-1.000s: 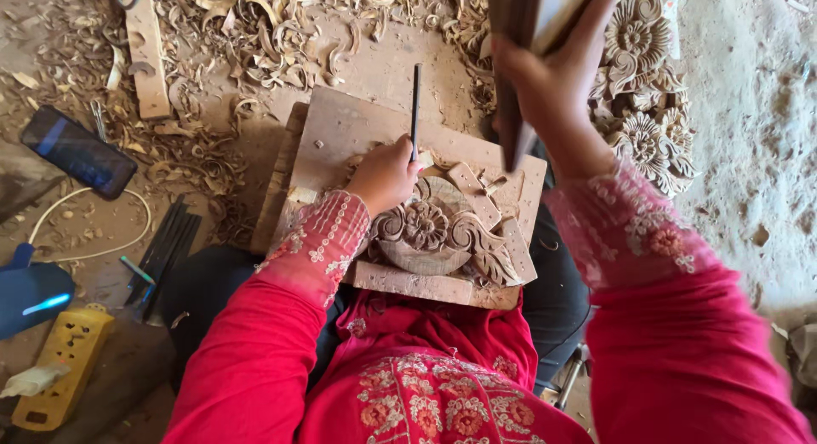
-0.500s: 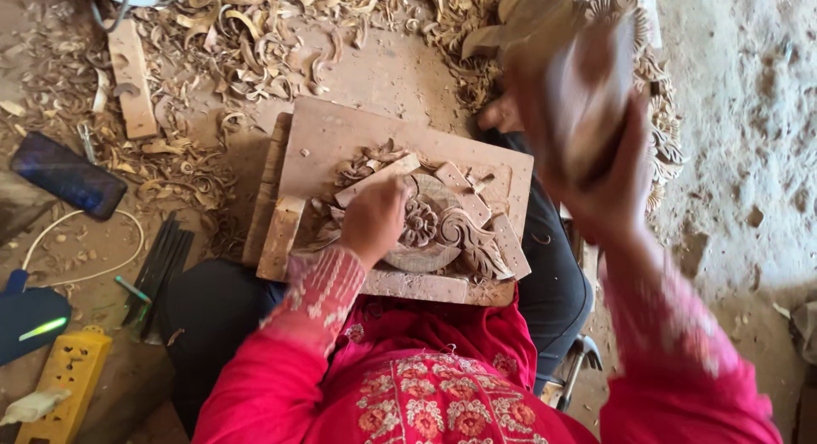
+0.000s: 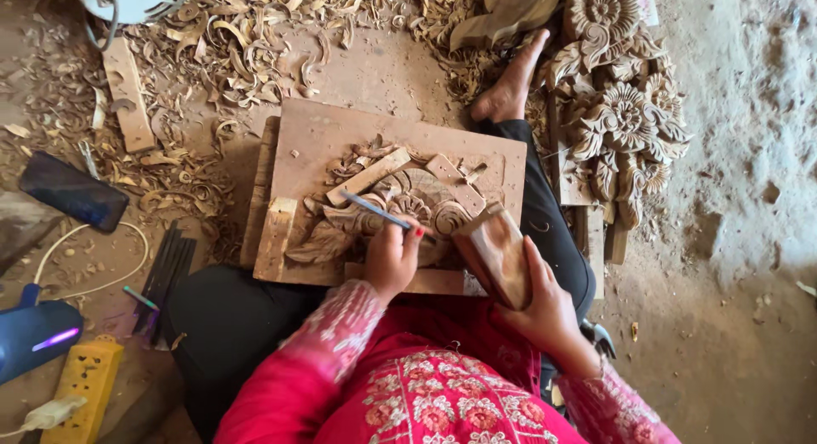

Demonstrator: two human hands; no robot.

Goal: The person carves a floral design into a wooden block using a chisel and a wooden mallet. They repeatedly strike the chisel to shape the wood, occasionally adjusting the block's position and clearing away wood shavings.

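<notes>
I sit on the floor with a wooden work board [image 3: 317, 139] across my lap. A half-carved floral wood piece [image 3: 414, 207] lies on it, held by small wooden blocks. My left hand [image 3: 390, 259] grips a thin metal chisel [image 3: 374, 210], its tip resting on the carving. My right hand [image 3: 545, 304] holds a wooden mallet [image 3: 495, 253], its head low beside the carving's right edge. Red embroidered sleeves cover both arms.
Finished carved flower panels [image 3: 621, 112] are stacked at upper right beside my bare foot [image 3: 509, 87]. Wood shavings [image 3: 255, 36] litter the floor above the board. A phone [image 3: 72, 191], a bundle of spare chisels [image 3: 166, 270], a yellow power strip [image 3: 81, 384] and a blue device [image 3: 34, 338] lie at left.
My right hand has swung the mallet down from high above to beside the carving. My left hand stayed on the carving and now holds the chisel slanted low.
</notes>
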